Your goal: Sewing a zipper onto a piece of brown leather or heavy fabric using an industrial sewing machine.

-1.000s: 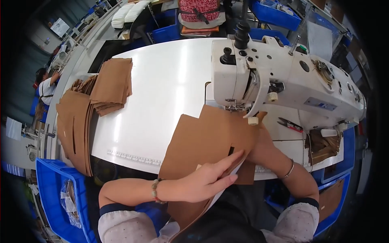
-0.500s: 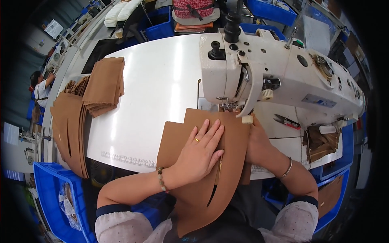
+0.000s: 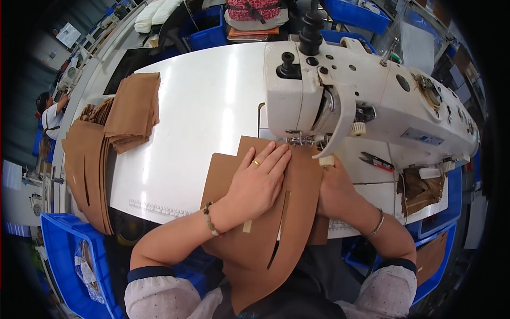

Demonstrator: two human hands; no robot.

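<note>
A brown fabric panel (image 3: 303,186) with a long slit lies under the needle area of a white sewing machine (image 3: 366,101) and drapes over the table's front edge. My left hand (image 3: 260,178) presses flat on it, fingers stretched close together, tips just short of the presser foot (image 3: 300,141). My right hand (image 3: 336,186) is curled at the panel's right edge, gripping it beneath the machine head; its fingertips are partly hidden. A small pale patch (image 3: 247,226) shows on the panel beside my left wrist. Another brown piece (image 3: 319,231) shows under the right edge.
Stacked brown panels (image 3: 87,170) and a pile of brown rectangles (image 3: 135,109) lie at the left. Thread snips (image 3: 377,160) rest right of the machine head, near crumpled brown fabric (image 3: 422,189). Blue bins (image 3: 58,255) flank the table (image 3: 180,122). A person (image 3: 52,114) sits far left.
My left hand has slid forward toward the presser foot, its fingers and thumb drawn closer together. The panel has shifted slightly forward and left. The pale patch has come into view.
</note>
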